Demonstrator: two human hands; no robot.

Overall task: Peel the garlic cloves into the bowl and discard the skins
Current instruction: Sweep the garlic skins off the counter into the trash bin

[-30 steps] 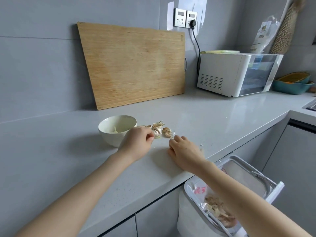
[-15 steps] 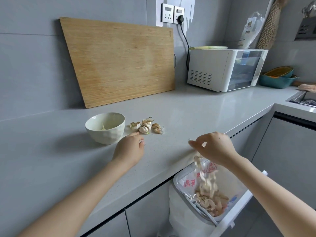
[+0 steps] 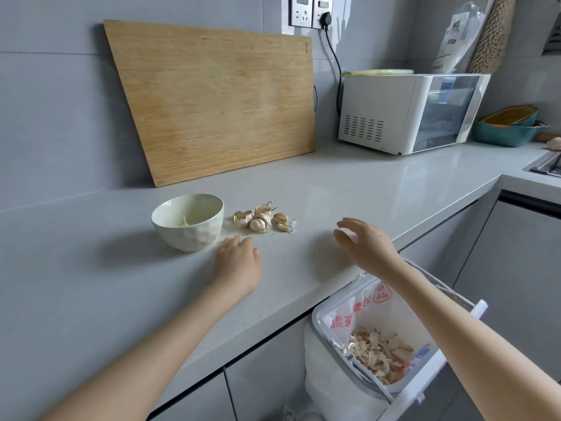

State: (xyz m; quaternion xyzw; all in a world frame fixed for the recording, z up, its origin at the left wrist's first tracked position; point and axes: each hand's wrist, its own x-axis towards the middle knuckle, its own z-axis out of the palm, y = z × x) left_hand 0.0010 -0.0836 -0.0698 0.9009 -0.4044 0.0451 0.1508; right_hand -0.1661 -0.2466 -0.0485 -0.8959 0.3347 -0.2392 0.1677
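- On the bench (image 3: 334, 189), just right of the bowl (image 3: 188, 240), the unpeeled garlic cloves (image 3: 261, 220) sit in a small loose cluster, apart from both hands.
- Something pale lies inside the bowl; I cannot tell whether it is a peeled clove.
- Left hand (image 3: 238, 262) rests palm down on the bench in front of the bowl and the cloves, fingers relaxed, holding nothing.
- Right hand (image 3: 364, 243) hovers over the bench edge with loose, spread fingers, empty.
- Handling, as a judgement: each clove is small, light and firm, easy to roll away, so pinch it between thumb and fingertips and start the peel at the blunt root end.
- The skins (image 3: 379, 350) are papery, brittle and nearly weightless; they may cling to fingers or drift, so gather them before tipping them into the bin (image 3: 315, 317).
- Half a second ago the right hand was out over the bin letting skins fall; it has swung back above the bench.
- Left hand has barely shifted.
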